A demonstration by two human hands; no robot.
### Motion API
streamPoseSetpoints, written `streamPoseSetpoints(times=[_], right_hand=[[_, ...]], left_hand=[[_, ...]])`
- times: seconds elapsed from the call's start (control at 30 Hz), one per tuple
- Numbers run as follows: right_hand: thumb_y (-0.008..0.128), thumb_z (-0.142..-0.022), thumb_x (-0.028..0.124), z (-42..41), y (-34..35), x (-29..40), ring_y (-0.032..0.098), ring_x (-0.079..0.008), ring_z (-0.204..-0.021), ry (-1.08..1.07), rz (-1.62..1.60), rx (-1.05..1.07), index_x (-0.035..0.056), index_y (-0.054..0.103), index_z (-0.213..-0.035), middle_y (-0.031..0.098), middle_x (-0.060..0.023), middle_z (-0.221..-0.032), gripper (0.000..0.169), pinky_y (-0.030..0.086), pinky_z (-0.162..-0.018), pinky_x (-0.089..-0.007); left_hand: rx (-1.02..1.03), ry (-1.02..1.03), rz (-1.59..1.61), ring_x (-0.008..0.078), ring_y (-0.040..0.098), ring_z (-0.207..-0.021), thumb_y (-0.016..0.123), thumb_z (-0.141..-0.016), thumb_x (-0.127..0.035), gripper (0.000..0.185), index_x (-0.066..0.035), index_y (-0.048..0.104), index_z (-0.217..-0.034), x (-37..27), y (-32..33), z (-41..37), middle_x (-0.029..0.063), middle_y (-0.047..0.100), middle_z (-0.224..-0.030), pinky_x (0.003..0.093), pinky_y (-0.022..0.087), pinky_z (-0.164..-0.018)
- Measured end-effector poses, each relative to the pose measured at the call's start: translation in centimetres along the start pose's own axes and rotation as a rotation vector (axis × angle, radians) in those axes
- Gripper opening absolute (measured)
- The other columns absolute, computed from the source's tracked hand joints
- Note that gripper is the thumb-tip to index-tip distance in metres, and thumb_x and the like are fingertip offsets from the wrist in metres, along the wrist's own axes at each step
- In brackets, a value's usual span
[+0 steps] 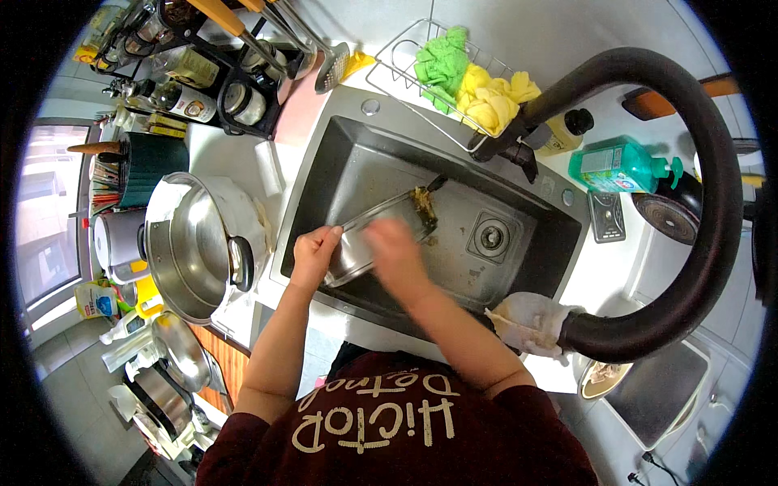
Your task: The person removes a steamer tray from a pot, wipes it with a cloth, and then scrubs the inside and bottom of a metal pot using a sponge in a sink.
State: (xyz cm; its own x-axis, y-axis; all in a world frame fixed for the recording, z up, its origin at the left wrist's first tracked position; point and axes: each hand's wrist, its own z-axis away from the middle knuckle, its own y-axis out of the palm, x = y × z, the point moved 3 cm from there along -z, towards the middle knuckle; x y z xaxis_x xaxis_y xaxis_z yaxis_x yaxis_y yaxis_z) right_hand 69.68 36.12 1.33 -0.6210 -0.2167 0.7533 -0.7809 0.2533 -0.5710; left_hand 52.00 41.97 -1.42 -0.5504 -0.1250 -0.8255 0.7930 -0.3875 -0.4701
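Note:
My left hand [314, 252] grips the near-left rim of a shiny metal pan or lid [352, 249], its thumb over the edge. The vessel is tilted above a dark grey sink basin [364, 152]. Dark brown residue [424, 206] clings to its far right end, and a short black part [436, 182], perhaps a handle, sticks out beyond. My right hand [392, 246] is blurred by motion across the vessel's surface. Whether it holds anything is hidden by the blur. Brown specks lie around the round drain [491, 237].
A large steel pot [194, 255] stands left of the sink. Behind the basin, a wire rack [419, 91] holds green and yellow cloths [492, 97]. The thick black faucet hose [723, 182] arches over the right side, its end wrapped in cloth [529, 322]. A green soap bottle [614, 167] sits at the right.

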Motion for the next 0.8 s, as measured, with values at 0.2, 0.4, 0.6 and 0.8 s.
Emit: streamPoseSetpoints(times=[0.2,0.4,0.6,0.8], right_hand=[[0.054,-0.082,0.005,-0.9,-0.1,0.3,0.057,-0.0332,-0.093,-0.075,-0.041,0.006,0.0015,0.060,-0.094,0.060,-0.0132,-0.097,0.014,0.048,-0.081,-0.0408],[0.055,-0.079,0.003,-0.6,-1.2,-2.0,0.057,-0.0342,-0.093,0.149,0.053,-0.104,0.0031,0.060,-0.093,0.059,-0.0132,-0.097,0.015,0.048,-0.081,-0.0417],[0.055,-0.079,0.005,1.2,1.1,1.9,0.057,-0.0328,-0.099,-0.170,-0.047,0.089,0.0033,0.059,-0.100,0.059,-0.0132,-0.104,0.021,0.047,-0.090,-0.0413],[0.058,-0.082,0.003,0.5,-2.1,-2.3,0.058,-0.0338,-0.098,0.105,-0.026,-0.056,0.0027,0.062,-0.098,0.060,-0.0153,-0.104,0.017,0.047,-0.086,-0.0421]], left_hand=[[0.097,-0.113,0.173,0.0050,0.044,-0.071,0.055,-0.097,-0.025,0.033,0.002,0.062,-0.080,1.2,-0.4,-0.2,-0.0050,0.055,-0.073,0.0238,0.039,-0.066],[-0.006,-0.072,0.184,0.0053,0.039,-0.062,0.058,-0.095,-0.030,0.039,-0.001,0.057,-0.069,1.9,-0.7,-0.6,-0.0055,0.045,-0.064,0.0262,0.035,-0.056],[0.022,-0.069,0.354,0.0035,0.033,-0.062,0.056,-0.097,-0.027,0.038,-0.006,0.055,-0.065,1.3,-1.5,-0.6,-0.0097,0.041,-0.064,0.0231,0.029,-0.055],[0.013,-0.119,0.386,0.0030,0.033,-0.061,0.059,-0.095,-0.028,0.038,-0.006,0.054,-0.064,1.0,-0.8,-2.2,-0.0101,0.040,-0.064,0.0233,0.028,-0.053]])
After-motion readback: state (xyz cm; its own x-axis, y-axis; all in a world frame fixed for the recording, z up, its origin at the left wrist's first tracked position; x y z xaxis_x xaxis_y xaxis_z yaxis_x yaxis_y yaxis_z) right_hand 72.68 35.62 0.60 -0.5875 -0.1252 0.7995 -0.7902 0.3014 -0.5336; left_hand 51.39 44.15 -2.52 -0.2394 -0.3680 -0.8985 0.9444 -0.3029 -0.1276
